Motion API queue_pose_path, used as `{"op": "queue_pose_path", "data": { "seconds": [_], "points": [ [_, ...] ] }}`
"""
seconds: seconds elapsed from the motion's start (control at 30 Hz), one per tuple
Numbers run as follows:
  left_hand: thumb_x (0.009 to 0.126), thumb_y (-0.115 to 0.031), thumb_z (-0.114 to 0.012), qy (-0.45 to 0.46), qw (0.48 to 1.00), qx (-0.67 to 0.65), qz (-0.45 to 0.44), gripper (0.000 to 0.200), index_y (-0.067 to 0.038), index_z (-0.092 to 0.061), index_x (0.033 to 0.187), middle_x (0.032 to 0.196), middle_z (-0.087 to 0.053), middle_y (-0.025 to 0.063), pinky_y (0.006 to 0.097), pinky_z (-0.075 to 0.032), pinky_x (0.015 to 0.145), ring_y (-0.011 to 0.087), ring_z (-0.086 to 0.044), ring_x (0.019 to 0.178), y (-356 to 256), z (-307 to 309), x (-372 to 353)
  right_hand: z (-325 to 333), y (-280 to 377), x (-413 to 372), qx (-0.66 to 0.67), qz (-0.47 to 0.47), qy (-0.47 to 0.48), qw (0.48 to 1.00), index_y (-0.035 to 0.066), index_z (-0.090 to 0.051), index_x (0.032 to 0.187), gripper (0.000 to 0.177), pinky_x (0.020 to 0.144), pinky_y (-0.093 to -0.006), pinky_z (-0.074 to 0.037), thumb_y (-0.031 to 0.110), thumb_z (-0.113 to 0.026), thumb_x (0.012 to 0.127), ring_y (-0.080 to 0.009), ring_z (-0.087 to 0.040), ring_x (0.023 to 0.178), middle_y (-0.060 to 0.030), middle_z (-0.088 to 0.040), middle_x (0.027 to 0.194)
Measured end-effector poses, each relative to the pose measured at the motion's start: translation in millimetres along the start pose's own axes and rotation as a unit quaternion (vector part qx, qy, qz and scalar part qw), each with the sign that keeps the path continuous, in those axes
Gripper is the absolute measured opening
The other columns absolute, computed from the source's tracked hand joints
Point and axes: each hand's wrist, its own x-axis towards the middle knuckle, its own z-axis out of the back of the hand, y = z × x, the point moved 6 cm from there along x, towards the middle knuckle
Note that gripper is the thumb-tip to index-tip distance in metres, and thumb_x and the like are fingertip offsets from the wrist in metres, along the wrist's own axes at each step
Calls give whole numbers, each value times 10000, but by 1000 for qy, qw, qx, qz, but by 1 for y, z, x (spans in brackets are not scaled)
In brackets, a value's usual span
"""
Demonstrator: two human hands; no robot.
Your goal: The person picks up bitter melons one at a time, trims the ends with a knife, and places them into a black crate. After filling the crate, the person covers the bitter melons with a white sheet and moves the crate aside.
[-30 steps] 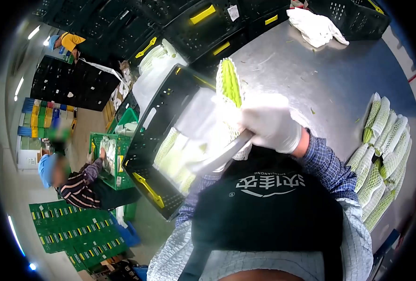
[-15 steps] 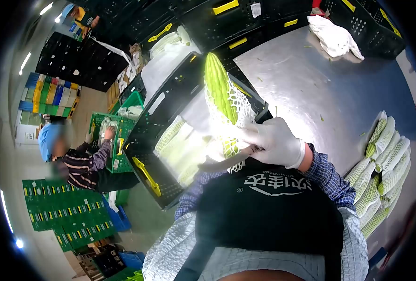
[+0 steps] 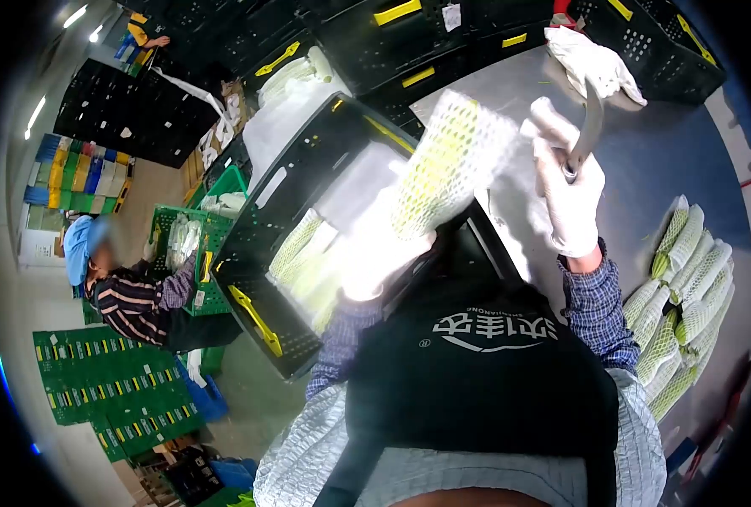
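My gloved left hand (image 3: 384, 249), washed out by glare, grips the lower end of a bitter gourd (image 3: 443, 165) covered by white foam netting. To the right, my gloved right hand (image 3: 571, 194) is wrapped round the handle of a knife (image 3: 592, 122), whose curved blade points up. A black crate (image 3: 253, 224) with yellow handles lies beside my left hand, and netted gourds (image 3: 295, 253) rest on its white lining. More netted gourds (image 3: 688, 296) are piled on the metal table (image 3: 629, 186) at the right.
A white cloth (image 3: 591, 63) lies at the table's back edge before stacked black crates (image 3: 477, 51). At left, a co-worker (image 3: 130, 296) in a blue cap reaches into a green crate (image 3: 210, 232). Another person's hand (image 3: 160, 40) shows at the upper left.
My hands have moved apart, the right one rising with the knife. The netting now covers the gourd's upper end, which was bare, and the gourd has tilted right.
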Motion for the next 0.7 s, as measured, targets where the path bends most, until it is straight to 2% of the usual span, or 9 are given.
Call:
{"op": "queue_pose_path", "data": {
  "seconds": [0.1,0.17,0.2,0.27,0.33,0.37,0.47,0.53,0.7],
  "points": [
    [698,-136,-840,-51,993,77,-67,667,8,-519,1264,1169,-629,113,331,-477,941,198,-599,1069,1,-6,8,10,-20,-4,-12,9,-67,998,-10,-621,1250,309,789,-239,-510,69,-599,952,-117,-657,896,-77,-713,1070],
    [729,-121,-814,-57,988,123,-79,628,10,-513,1264,1167,-628,118,336,-483,936,203,-601,1068,-1,-11,19,-11,-31,-19,-44,-19,47,998,27,-645,1221,281,743,-263,-521,68,-596,948,-91,-648,805,-82,-728,1000],
    [745,-113,-801,-48,985,140,-87,608,11,-510,1264,1166,-627,120,339,-486,933,206,-603,1067,-2,-19,26,-30,-25,-30,-233,222,69,944,-7,-645,1192,336,797,-316,-560,151,-685,897,-206,-712,897,-169,-718,1056],
    [781,-111,-784,3,1000,-15,-6,650,9,-444,1322,1161,-614,132,361,-498,934,211,-606,1052,-12,-45,33,-43,-37,-37,-59,59,116,990,20,-636,1224,431,808,-333,-565,245,-728,867,-236,-717,925,-199,-703,1092],
    [767,-78,-774,98,970,196,-108,813,10,-304,1425,1272,-531,157,367,-458,990,232,-547,1150,-21,-70,33,-28,-15,-30,-53,98,106,988,-20,-584,1266,523,865,-319,-540,264,-734,854,-227,-696,973,-181,-701,1109],
    [759,-62,-768,136,931,290,-174,897,11,-234,1476,1328,-490,169,369,-438,1018,242,-518,1199,-23,-84,32,-20,-34,-29,60,-50,127,989,-25,-546,1306,575,890,-306,-524,251,-746,843,-193,-679,1004,-162,-697,1134],
    [706,-27,-766,172,971,117,-120,1063,12,-113,1543,1451,-373,199,382,-381,1084,273,-442,1306,-43,-110,31,1,-37,-29,220,-112,91,965,-52,-470,1342,698,968,-317,-485,227,-795,791,-176,-590,1132,-148,-622,1240],
    [673,-60,-789,247,925,199,-210,1098,17,-123,1542,1445,-355,219,404,-356,1100,345,-421,1316,-50,-135,30,26,-49,-39,345,-159,59,923,-56,-426,1402,670,987,-334,-491,93,-737,827,-205,-603,1127,-155,-597,1280],
    [687,-93,-803,369,888,162,-222,967,8,-290,1501,1372,-455,183,399,-435,1022,302,-499,1240,-47,-177,29,117,-55,-87,421,-246,-109,866,-37,-499,1294,522,838,-327,-568,220,-703,888,-191,-662,988,-114,-651,1144]
  ]
}}
